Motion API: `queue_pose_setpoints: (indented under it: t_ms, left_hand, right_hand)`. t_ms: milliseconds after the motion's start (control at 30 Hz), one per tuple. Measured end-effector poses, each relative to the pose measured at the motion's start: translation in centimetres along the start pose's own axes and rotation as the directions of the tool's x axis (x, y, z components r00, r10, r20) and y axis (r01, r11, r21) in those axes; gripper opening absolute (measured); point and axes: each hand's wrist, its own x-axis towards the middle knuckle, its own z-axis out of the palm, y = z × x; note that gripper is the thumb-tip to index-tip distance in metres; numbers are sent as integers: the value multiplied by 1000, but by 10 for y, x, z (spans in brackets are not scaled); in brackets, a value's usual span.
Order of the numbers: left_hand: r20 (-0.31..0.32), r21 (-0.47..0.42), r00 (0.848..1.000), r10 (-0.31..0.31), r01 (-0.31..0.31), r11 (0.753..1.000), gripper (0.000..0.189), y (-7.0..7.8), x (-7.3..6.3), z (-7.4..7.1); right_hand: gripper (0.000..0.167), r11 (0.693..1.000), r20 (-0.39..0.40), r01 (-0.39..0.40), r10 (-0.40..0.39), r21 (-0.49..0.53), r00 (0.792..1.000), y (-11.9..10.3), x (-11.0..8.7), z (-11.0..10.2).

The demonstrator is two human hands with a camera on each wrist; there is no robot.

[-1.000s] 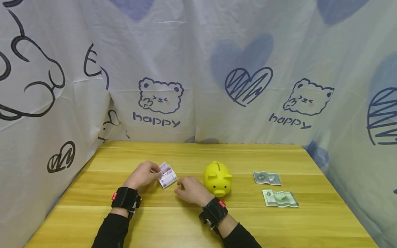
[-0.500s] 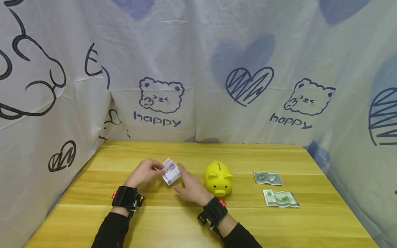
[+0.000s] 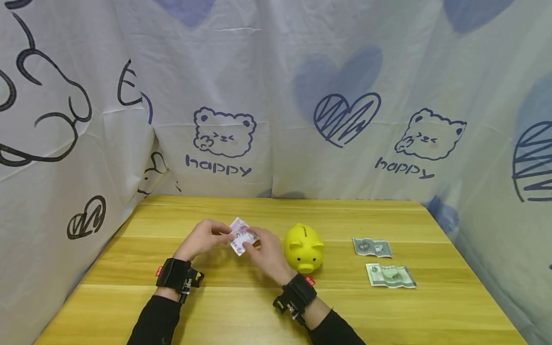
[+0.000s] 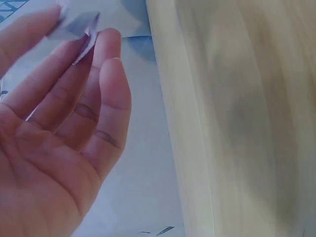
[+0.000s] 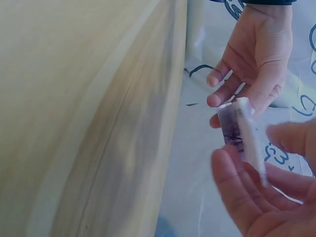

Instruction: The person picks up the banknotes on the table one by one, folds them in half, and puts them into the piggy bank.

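Observation:
A purple-and-white folded banknote [image 3: 239, 233] is held up off the table between both hands, left of a yellow piggy bank [image 3: 303, 251]. My left hand [image 3: 204, 238] pinches its left side by thumb and fingertips. From the right, my right hand [image 3: 268, 251] has its fingers curled round the other side, thumb toward the near face. In the right wrist view the folded banknote [image 5: 239, 131] stands edge-on by the right fingertips, and the right thumb is blurred. The left wrist view shows only a small part of the banknote [image 4: 84, 25], with the left palm turned to the camera.
Two creased greenish banknotes lie on the right of the wooden table [image 3: 345, 316]: a grey-green banknote [image 3: 372, 247] behind a lighter green banknote [image 3: 390, 276]. The piggy bank, slot on top, stands close beside the right hand. Printed cloth [image 3: 276, 158] hangs around the back and sides.
The purple banknote has risen and shifted slightly right and away, turning as it moved. My right hand has come up to it and taken its right side. The piggy bank and green banknotes stayed put.

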Motion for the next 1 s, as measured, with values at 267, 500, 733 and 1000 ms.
queue_pose_setpoints:
  t_ms: [267,500,733,1000]
  left_hand:
    - [1,-85,1000,10,-10,996,26,1,0,1]
    - [-83,-165,997,6,-20,986,21,4,1,2]
    - [-122,-226,992,36,-63,972,18,4,2,2]
    - [-114,-230,993,21,-47,972,22,4,1,1]
  right_hand:
    - [30,1000,-130,-5,7,20,992,0,1,0]
    - [27,999,-148,-24,29,36,989,2,1,0]
    - [37,998,-144,-30,37,52,989,2,1,0]
    - [36,996,-133,-56,64,65,989,3,2,0]
